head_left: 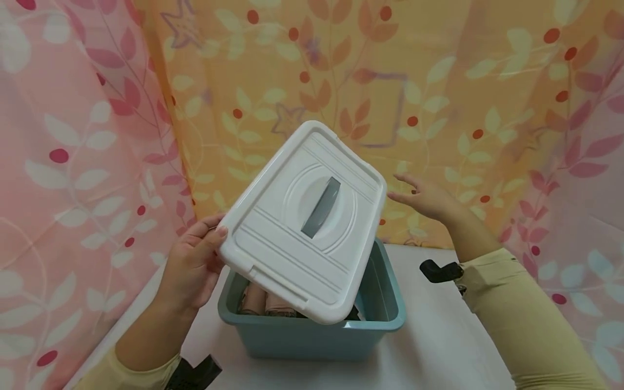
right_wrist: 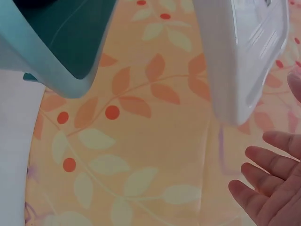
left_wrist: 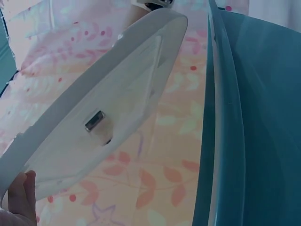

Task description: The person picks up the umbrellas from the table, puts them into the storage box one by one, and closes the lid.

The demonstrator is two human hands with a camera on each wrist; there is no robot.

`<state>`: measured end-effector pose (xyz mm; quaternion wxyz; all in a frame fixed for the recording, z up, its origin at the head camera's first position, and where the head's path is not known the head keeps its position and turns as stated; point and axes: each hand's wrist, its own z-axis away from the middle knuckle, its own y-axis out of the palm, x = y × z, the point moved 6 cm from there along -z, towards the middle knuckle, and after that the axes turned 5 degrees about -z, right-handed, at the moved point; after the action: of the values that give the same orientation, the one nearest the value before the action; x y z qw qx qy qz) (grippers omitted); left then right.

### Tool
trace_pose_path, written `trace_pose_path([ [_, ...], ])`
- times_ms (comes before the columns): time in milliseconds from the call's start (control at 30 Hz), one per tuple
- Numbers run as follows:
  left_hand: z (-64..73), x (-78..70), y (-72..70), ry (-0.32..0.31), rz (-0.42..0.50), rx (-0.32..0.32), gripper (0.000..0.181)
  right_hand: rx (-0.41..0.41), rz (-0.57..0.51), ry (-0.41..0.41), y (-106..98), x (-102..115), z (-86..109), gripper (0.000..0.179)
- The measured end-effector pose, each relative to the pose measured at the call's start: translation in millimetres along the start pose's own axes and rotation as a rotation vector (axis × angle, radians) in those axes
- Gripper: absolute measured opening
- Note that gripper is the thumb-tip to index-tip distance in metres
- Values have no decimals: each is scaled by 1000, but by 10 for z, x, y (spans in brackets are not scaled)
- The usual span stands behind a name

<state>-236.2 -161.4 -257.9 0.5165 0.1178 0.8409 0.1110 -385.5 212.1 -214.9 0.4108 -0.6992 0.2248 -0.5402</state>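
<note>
A white plastic lid (head_left: pixel 273 233) with a grey handle (head_left: pixel 320 208) hangs tilted above a blue-green storage bin (head_left: pixel 312 338). My left hand (head_left: pixel 192 265) grips the lid's left corner, thumb on top and fingers beneath; in the left wrist view the lid's underside (left_wrist: pixel 70 155) faces the camera. Just off the lid's right edge, my right hand (head_left: pixel 429 200) holds its fingers spread with nothing in them. The right wrist view shows those fingers apart from the lid corner (right_wrist: pixel 235 103). Inside the bin, rolled pinkish-brown items (head_left: pixel 265 303) show at the left; the lid hides much of the rest.
The bin stands on a white table (head_left: pixel 439 336). Behind it hangs a yellow leaf-patterned curtain (head_left: pixel 439 146), with a pink one (head_left: pixel 88 206) on the left and another at the right. Each wrist carries a black camera mount (head_left: pixel 441 271).
</note>
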Motion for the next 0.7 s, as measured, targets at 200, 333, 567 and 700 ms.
trace_pose_path([
  [200, -5, 4, 49, 23, -21, 47, 23, -11, -116, -37, -24, -8, -186, 72],
  [333, -23, 14, 103, 8, -29, 77, 24, -72, -172, -75, -48, 19, -277, 58],
  [567, -32, 44, 149, -18, -27, 100, 22, -191, -24, -51, -88, 15, -303, 39],
  [700, -36, 57, 162, -23, -50, 104, 23, -232, 63, -75, -99, -2, -261, 27],
])
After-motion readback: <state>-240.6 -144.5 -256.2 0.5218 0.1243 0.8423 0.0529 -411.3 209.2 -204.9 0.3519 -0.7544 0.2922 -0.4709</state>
